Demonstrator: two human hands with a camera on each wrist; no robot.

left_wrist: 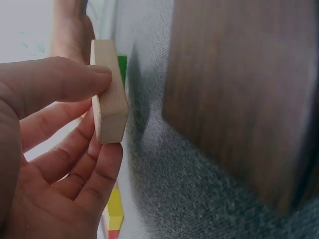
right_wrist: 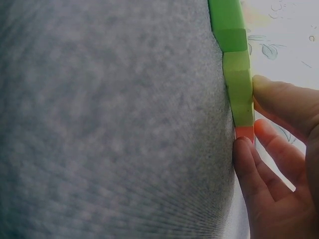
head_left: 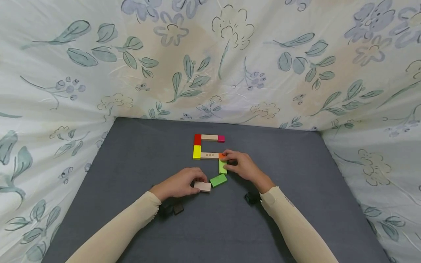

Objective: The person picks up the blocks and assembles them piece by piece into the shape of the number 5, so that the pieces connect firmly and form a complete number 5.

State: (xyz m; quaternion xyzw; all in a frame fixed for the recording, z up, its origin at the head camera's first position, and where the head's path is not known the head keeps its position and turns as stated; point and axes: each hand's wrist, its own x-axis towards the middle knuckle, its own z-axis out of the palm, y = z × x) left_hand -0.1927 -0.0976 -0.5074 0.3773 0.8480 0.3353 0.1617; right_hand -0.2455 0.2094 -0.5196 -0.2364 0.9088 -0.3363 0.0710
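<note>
My left hand [head_left: 184, 181] pinches a plain wooden block [head_left: 202, 186] between thumb and fingers; in the left wrist view the thumb lies across the block [left_wrist: 110, 99]. Beside its right end a green block [head_left: 218, 180] lies at a slant. With curved fingers, my right hand [head_left: 245, 167] holds at a light green block [head_left: 222, 166], thumb against its edge. The fingertips reach the orange block [head_left: 221, 156] at its far end, partly hidden by them. Seen from the right wrist, green [right_wrist: 228, 20], light green [right_wrist: 239, 89] and orange [right_wrist: 244, 132] blocks stand in line.
A row continues from the orange block: a wooden block with printed characters [head_left: 209, 155], then yellow [head_left: 197, 152], red [head_left: 197, 139], plain wooden [head_left: 209, 137] and magenta [head_left: 221, 138] blocks. A dark brown block [head_left: 178, 209] lies by the left wrist. Floral cloth [head_left: 204, 84] hangs behind the grey tabletop [head_left: 158, 146].
</note>
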